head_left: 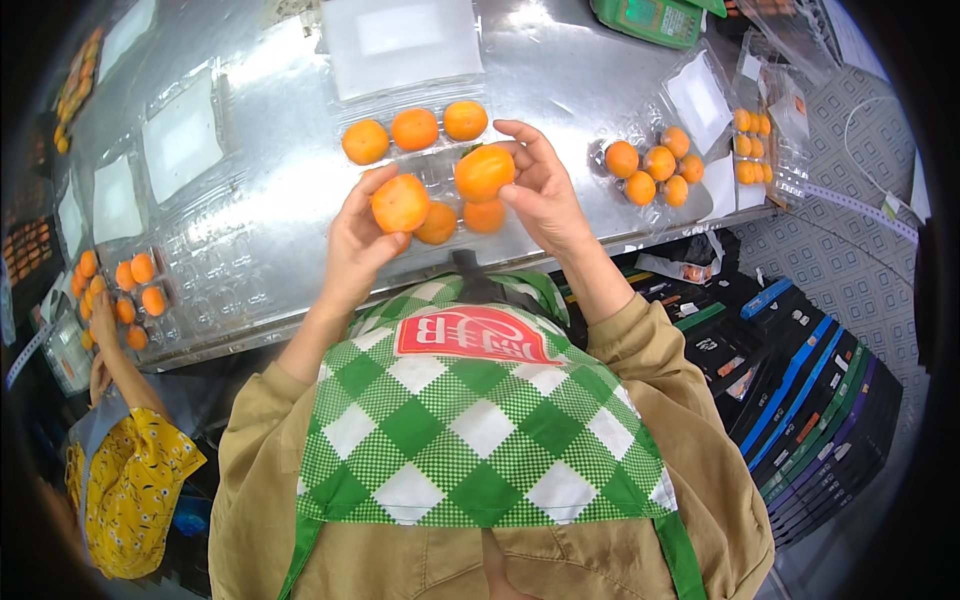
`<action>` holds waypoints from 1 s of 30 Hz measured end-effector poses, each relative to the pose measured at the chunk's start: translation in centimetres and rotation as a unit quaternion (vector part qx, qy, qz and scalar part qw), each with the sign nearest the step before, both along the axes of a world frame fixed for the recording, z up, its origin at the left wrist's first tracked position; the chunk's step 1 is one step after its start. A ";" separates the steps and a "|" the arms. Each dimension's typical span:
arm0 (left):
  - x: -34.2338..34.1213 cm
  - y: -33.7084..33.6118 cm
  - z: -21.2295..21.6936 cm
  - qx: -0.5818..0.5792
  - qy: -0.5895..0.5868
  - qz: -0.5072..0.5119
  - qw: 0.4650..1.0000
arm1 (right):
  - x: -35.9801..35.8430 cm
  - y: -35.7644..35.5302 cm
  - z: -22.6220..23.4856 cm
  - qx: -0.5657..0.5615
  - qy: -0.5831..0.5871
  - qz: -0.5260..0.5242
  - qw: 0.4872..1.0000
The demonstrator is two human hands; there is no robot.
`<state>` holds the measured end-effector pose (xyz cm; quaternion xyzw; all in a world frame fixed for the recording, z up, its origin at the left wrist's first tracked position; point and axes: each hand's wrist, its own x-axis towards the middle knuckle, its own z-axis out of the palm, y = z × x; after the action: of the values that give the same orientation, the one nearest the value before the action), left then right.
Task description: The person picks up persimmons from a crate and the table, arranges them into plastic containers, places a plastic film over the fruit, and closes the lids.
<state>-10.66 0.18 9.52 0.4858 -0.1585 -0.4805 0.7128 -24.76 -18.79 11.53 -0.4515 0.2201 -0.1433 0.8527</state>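
Observation:
Between thumb and fingers, my left hand grips an orange persimmon. My right hand pinches a second persimmon, a little higher and to the right. Both fruits are held over a clear plastic clamshell tray. A row of three persimmons fills its far side. Two more persimmons lie on its near side, partly hidden behind the held fruit and my left hand. The tray's lid lies open toward the far side, with a white sheet on it.
A shiny metal table carries other trays. Right stands a clamshell with several persimmons; a green scale is at the far right. On the left, a co-worker's hand reaches into a fruit tray. Stacked dark crates stand at lower right.

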 end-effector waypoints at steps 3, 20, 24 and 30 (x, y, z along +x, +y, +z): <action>0.3 -0.5 1.0 -0.056 0.196 -0.009 0.979 | 0.2 0.5 1.0 0.130 -0.020 -0.001 0.991; -1.5 -2.4 3.1 0.057 -0.272 -0.051 0.959 | 1.3 2.9 1.4 0.089 0.104 0.001 0.991; -1.6 -2.5 4.4 0.106 -0.354 -0.056 0.928 | 1.9 3.9 1.7 0.237 0.104 -0.039 0.965; -1.7 -2.7 4.4 0.115 -0.390 -0.018 0.914 | 2.0 4.3 1.4 0.228 0.143 -0.048 0.962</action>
<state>-12.36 -2.53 13.91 0.7099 -0.3760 -0.2807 0.5252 -22.77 -14.51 12.98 -0.2499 0.3882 -0.0646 0.8847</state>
